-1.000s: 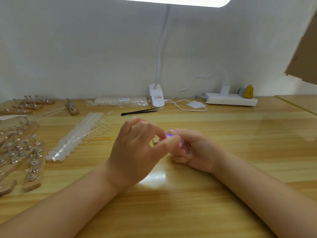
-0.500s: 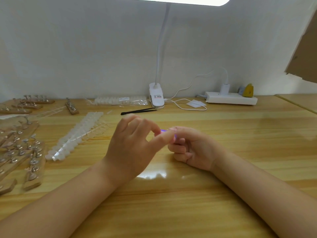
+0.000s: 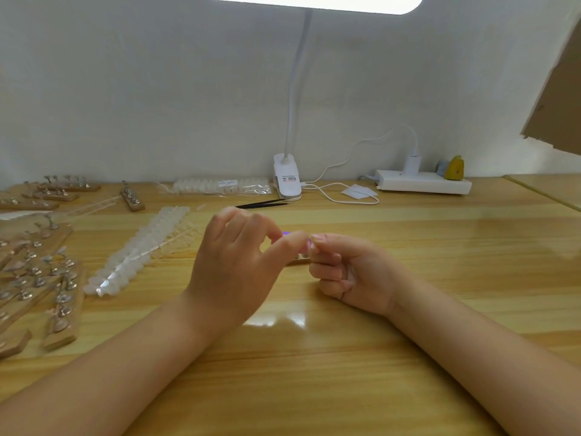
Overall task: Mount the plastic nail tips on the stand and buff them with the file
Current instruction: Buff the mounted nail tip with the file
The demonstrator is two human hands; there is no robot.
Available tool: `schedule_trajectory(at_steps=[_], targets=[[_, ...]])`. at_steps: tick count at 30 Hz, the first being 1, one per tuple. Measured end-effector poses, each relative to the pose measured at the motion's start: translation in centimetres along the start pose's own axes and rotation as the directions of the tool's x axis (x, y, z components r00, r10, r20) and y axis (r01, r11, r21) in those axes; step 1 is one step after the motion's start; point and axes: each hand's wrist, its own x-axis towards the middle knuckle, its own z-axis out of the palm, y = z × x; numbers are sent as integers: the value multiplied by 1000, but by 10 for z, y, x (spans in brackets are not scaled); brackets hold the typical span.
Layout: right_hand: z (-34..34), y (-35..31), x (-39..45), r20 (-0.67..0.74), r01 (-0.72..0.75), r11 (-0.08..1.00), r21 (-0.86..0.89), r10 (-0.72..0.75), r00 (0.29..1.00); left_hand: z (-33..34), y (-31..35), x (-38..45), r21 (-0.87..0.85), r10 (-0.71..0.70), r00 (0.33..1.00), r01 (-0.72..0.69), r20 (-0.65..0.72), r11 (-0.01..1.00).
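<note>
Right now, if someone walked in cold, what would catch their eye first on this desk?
The two hands meeting at the middle of the desk: the left hand and right hand pinch a small purple-tinted piece between their fingertips. Next, the bright lamp overhead, then the wooden stands with metal holders crowding the left edge beside long strips of nail tips.

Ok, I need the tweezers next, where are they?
In the head view the black tweezers lie on the table behind the left hand, just left of the white lamp clip.
</note>
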Motion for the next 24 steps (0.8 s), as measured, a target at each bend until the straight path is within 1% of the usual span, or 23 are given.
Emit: schedule_trajectory(at_steps=[2, 4, 8, 10, 13, 15, 17, 20, 24], targets=[[-1, 0, 0, -11, -2, 1000, 23, 3, 1000, 1, 6, 2, -25, 44, 997, -46, -63, 999], [-1, -1, 0, -20, -1, 999, 38, 2, 1000, 1, 8, 2, -31, 56, 995, -59, -86, 998], [0, 1, 2, -36, 4, 1000, 18, -3, 999, 0, 2, 1, -44, 1, 999, -2, -33, 999], [0, 2, 2, -51, 18, 999, 28, -17, 999, 0, 5, 3, -77, -7, 999, 3, -41, 997], [1, 2, 2, -34, 43, 999, -17, -43, 998, 3, 16, 3, -77, 119, 989, -125, -89, 989], [2, 3, 1, -4, 44, 998, -47, -45, 999, 4, 15, 2, -53, 152, 983, -158, -99, 986], [1, 2, 1, -10, 42, 999, -19, -42, 999, 4, 7, 1, -37, 119, 990, -122, -80, 992], [-2, 0, 0, -40, 14, 997, 79, -10, 999, 3, -1, 0, -18, 63, 997, -64, -43, 998], [1, 1, 1, -48, 14, 998, 54, -12, 999, 1, 7, 2, -66, 90, 991, -97, -99, 993]])
